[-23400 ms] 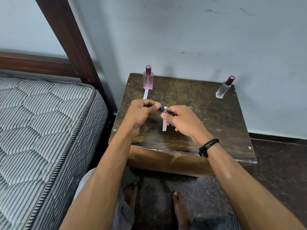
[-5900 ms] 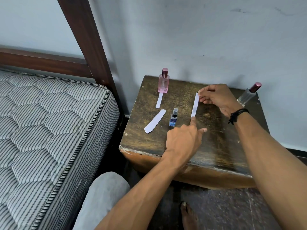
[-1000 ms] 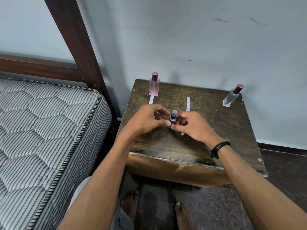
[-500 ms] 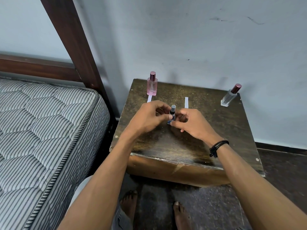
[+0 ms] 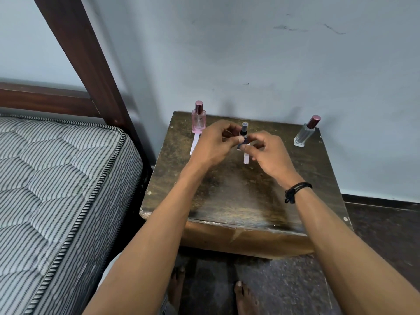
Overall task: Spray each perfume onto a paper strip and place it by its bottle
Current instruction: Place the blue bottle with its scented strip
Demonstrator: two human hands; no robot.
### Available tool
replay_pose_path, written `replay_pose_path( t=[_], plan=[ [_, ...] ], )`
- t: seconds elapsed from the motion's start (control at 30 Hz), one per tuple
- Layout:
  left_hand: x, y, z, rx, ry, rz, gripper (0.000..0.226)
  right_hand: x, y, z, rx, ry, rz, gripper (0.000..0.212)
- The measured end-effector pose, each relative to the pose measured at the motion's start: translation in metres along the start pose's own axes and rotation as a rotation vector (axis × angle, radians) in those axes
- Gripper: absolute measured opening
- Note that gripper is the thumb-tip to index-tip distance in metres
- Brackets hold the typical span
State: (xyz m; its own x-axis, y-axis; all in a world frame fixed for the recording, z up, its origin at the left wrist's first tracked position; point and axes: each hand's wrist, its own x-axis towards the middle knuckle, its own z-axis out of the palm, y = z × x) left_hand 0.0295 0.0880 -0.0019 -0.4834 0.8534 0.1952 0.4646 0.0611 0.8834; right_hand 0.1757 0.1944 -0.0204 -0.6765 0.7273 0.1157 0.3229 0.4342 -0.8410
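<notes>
A small blue bottle [image 5: 243, 130] with a grey cap stands upright in the air over the middle of the wooden table [image 5: 238, 192]. My left hand [image 5: 216, 144] pinches its lower body from the left and my right hand [image 5: 266, 151] pinches it from the right. Beneath them a white paper strip [image 5: 246, 158] lies on the table, its far end hidden by my fingers. A pink bottle [image 5: 198, 118] stands at the back left with a strip [image 5: 194, 145] in front of it. A clear bottle [image 5: 305, 131] with a maroon cap stands at the back right.
A striped mattress [image 5: 56, 189] on a dark wooden bed frame [image 5: 86, 55] adjoins the table's left side. The wall rises just behind the table. My bare feet show on the dark floor [image 5: 386, 235] below the table's front edge.
Both hands have carried the blue bottle away from me, toward the back of the table, until it sits over the middle paper strip. The other bottles have stayed put.
</notes>
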Motion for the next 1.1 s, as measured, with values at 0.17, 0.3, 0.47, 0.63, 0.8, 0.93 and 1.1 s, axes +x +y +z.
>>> replay_pose_path(
  t=[0.17,0.3,0.47,0.63,0.8,0.93,1.1],
  plan=[
    [0.029,0.0,0.019,0.025,-0.015,0.03,0.018,0.016,0.012,-0.007,0.034,0.117,0.038,0.015],
    [0.049,-0.005,0.026,0.036,-0.027,0.046,0.02,0.031,0.023,-0.008,0.048,0.151,0.039,0.016],
    [0.064,-0.016,0.03,0.092,-0.031,0.035,0.022,0.046,0.037,-0.002,0.021,0.175,0.032,0.022],
    [0.071,-0.025,0.031,0.112,-0.03,0.039,0.018,0.049,0.046,-0.002,0.04,0.18,0.03,0.02],
    [0.07,-0.027,0.03,0.143,-0.048,0.056,0.019,0.049,0.047,0.002,-0.007,0.175,0.025,0.02],
    [0.07,-0.027,0.031,0.135,-0.041,0.062,0.018,0.049,0.046,0.002,-0.014,0.176,0.035,0.021],
    [0.07,-0.028,0.031,0.099,-0.034,0.046,0.017,0.049,0.044,0.002,-0.049,0.169,0.036,0.02]
  ],
)
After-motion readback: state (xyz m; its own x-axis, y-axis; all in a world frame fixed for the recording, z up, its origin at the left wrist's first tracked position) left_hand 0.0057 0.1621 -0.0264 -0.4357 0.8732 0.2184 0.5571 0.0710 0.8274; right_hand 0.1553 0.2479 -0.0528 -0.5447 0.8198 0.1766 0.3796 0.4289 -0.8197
